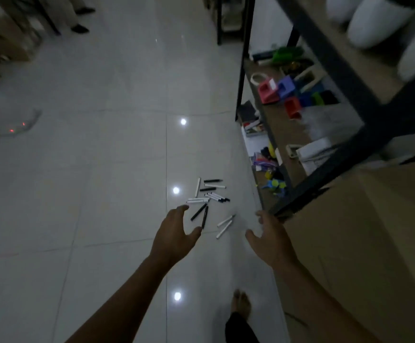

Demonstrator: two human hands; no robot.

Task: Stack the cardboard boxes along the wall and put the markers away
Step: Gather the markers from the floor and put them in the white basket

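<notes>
Tiled floor (90, 194) fills most of the view; shelf unit (300, 134) runs along the right, cluttered with small coloured items, and a cardboard box (374, 243) sits at lower right against the shelf foot. More boxes, blurred, at upper left (1, 38), well apart from the hands. Markers (207, 196) lie scattered on the floor just ahead of both hands, between the tile seam and the shelf base: a tight cluster of white and black ones furthest out, two black ones (201, 214) nearer, two white ones (225, 225) nearer still and to the right. Left hand (176, 233) hovers with fingers spread and curved, holding nothing, fingertips right by the black pair. Right hand (268, 236) likewise spread and empty, beside the box corner, with the white pair lying between the two hands. Key relation: the markers lie forward of both hands and slightly right of the left one; the black pair's long axes point roughly away from the person, tilted, and the white pair slants up to the right. Left hand looks nearer to the black pair and the cluster; the right seems nearer the white pair. Likely step is gathering markers, not yet touched. Bare foot (241, 303) at bottom centre.
</notes>
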